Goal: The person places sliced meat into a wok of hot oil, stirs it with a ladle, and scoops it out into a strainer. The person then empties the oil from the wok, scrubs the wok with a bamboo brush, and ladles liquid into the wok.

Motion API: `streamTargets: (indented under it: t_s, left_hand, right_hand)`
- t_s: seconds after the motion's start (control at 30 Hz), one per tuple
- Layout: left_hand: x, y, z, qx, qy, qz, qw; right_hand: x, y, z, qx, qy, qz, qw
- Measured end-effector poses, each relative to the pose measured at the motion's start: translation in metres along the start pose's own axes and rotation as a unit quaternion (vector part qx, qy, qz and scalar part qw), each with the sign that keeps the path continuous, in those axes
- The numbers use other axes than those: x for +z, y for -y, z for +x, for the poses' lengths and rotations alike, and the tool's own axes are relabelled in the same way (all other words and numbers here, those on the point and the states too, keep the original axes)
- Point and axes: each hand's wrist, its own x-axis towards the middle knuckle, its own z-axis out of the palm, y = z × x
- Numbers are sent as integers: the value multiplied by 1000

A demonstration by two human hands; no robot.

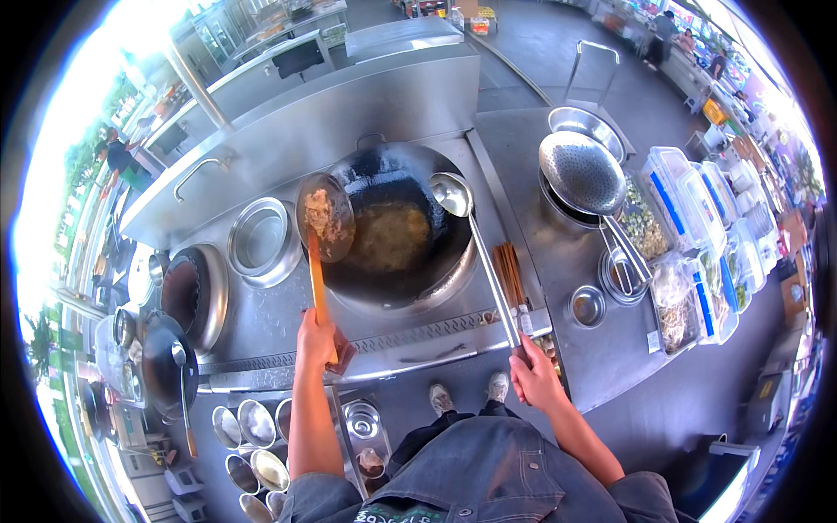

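My left hand (315,341) grips the wooden handle of a mesh skimmer (337,235). Pale brown cooked pieces (320,212), perhaps meat, lie in the skimmer, which hangs over the wok's left rim. A dark brown item (342,353), maybe a cloth, shows beside that hand. In the large black wok (444,248) sits murky, yellow-brown liquid (389,235). My right hand (539,374) holds the long handle of a steel ladle (451,194). The ladle's bowl is above the wok's right side, and its inside looks bare.
Left of the wok stand stacked steel bowls (258,238) and another wok (195,297). Bundled chopsticks (509,271) lie to the right, before a perforated strainer (582,173) and lidded plastic boxes (680,202). Seasoning tubs (255,421) sit low left. A tap (199,173) projects from the backsplash.
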Motion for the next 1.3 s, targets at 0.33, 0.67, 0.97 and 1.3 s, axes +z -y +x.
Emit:
streamTargets:
  t_s: [0.33, 0.67, 0.97, 1.3]
  left_hand:
    - [105, 18, 15, -176, 203, -325, 907]
    - [70, -41, -39, -207, 364, -634, 651]
    - [31, 17, 7, -123, 196, -488, 842]
    - [-34, -33, -8, -5, 47, 27, 998]
  right_hand:
    - [1, -1, -3, 6, 1, 3, 1000]
    - [4, 13, -11, 19, -28, -1, 999]
    - [4, 11, -10, -13, 3, 16, 1000]
    - [-4, 0, -5, -12, -14, 14, 1000]
